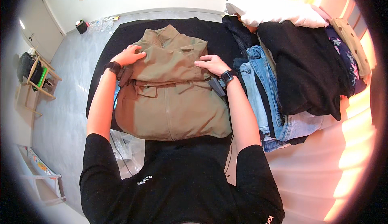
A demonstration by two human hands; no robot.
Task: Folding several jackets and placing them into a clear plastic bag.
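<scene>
An olive-khaki jacket (178,106) lies in front of me with its upper part, collar at the far end, folded over the lower part. Flap pockets and a middle seam show on it. My left hand (128,56) rests on the jacket's upper left edge, its thumb and fingers apart on the cloth. On the upper right edge lies my right hand (214,64), fingers stretched toward the middle of the jacket. Both hands touch the fabric without a visible grip. Beneath the jacket spreads a black cloth-covered surface (121,34).
At the right stand piled clothes: folded blue jeans (262,78), a black garment (303,66), a floral dark garment (347,58) and a white bundle (279,9). A wooden chair (36,74) and a white rack (44,177) are at the left. Clear plastic (128,147) lies near my left arm.
</scene>
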